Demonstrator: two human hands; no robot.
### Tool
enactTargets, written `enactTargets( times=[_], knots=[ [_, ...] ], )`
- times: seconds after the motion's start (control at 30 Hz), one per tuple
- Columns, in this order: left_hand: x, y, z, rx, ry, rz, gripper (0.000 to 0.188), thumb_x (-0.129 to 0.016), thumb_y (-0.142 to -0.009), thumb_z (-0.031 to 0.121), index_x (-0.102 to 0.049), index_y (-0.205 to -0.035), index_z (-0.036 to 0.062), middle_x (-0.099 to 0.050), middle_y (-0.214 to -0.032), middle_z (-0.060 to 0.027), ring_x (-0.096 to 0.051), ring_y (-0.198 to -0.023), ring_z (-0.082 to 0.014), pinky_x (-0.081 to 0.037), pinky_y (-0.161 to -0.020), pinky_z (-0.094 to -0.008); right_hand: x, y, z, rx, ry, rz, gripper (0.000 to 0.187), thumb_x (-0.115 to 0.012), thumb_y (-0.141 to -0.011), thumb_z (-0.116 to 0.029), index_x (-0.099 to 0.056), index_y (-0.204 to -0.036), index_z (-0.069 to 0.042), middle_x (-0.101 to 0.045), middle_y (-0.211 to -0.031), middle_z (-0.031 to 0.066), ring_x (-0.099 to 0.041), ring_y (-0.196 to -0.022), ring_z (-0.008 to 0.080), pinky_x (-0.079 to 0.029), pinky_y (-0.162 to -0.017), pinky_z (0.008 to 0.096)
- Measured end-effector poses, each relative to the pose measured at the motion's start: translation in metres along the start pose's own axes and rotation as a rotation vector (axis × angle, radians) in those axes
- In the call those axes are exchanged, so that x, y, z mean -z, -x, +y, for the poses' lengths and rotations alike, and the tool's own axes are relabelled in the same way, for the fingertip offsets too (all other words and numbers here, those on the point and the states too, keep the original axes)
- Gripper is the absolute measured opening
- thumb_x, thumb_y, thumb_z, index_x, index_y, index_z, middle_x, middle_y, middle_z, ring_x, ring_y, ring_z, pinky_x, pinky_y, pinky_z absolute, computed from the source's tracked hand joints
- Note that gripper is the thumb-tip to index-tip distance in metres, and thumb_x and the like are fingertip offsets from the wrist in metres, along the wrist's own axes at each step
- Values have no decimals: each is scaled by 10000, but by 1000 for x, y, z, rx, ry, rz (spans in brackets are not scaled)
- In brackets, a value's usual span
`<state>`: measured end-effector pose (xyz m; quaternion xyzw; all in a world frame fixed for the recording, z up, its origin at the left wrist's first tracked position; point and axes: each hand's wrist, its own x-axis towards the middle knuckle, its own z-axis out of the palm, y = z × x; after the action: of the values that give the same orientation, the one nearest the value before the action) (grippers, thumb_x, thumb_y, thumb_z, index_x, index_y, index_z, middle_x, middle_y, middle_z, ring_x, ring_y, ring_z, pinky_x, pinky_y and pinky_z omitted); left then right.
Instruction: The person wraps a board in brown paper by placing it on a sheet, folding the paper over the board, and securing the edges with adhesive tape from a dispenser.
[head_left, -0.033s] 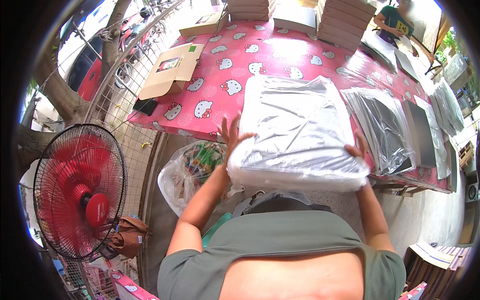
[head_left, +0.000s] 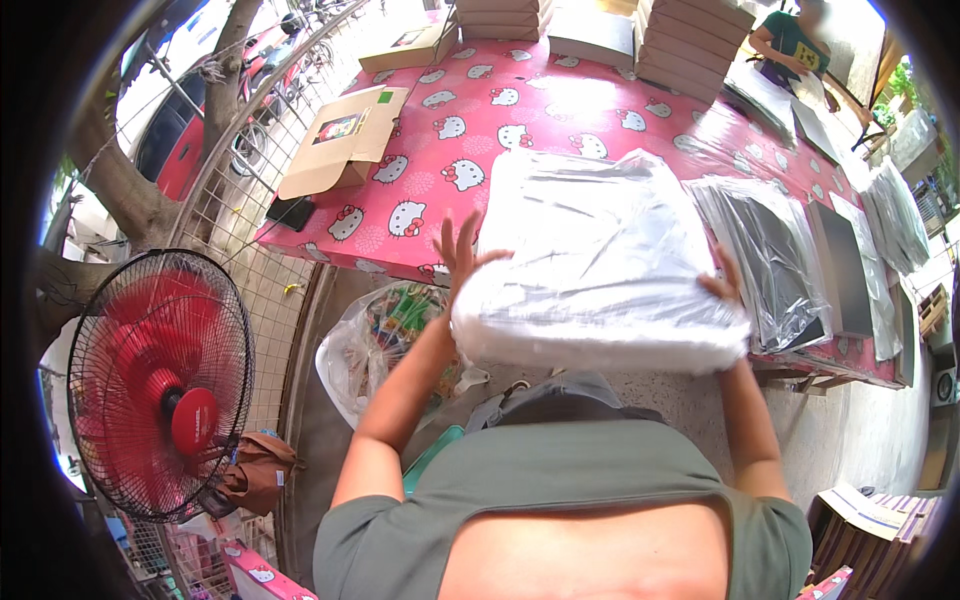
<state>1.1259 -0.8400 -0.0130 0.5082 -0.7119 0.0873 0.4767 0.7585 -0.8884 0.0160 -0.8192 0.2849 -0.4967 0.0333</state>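
Note:
In front of me, a large rectangular bundle in whitish clear plastic lies at the table's near edge, its near end sticking out past it. What is inside the plastic is hard to make out. My left hand grips the left side, thumb over the top and the other fingers spread upward along the edge. On the opposite side my right hand holds the near right part, its fingers partly hidden by the plastic.
The pink patterned table carries an opened cardboard box, a dark phone-like object, plastic-covered dark panels and stacked boxes. A red fan stands left, beside a clear bag. Another person is at far right.
The near end of the bundle has shifted slightly to the right and up. Both my hands have moved a little with it, still at its sides.

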Motion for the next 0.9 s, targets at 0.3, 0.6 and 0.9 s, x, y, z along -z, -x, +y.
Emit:
enactTargets(
  times=[0.3,0.6,0.9],
  knots=[
    [-46,-221,-30,433,703,-13,526,-774,-630,78,-530,-1088,-10,-580,-1010,-88,-570,-901,-195,-474,-801,-304,-40,-200,148,-348,-718,156,401,-655,-726,-249,-537,-1024,-8,-529,-897,28,-498,-778,125,-419,-676,272],
    [-95,-324,-92,578,890,96,624,-829,-556,167,-518,-1066,-13,-585,-969,-67,-556,-884,-152,-448,-768,-294,-135,-200,217,-764,-718,-57,267,-693,-751,-217,-583,-928,-50,-542,-786,-36,-502,-712,67,-405,-622,223],
    [-94,-318,-101,628,996,106,686,-845,-534,140,-480,-1096,-4,-563,-1001,-76,-544,-933,-176,-450,-811,-286,-107,-123,255,-773,-473,-663,552,-753,-619,-259,-531,-1041,18,-566,-980,101,-558,-793,171,-421,-838,324]
  ],
)
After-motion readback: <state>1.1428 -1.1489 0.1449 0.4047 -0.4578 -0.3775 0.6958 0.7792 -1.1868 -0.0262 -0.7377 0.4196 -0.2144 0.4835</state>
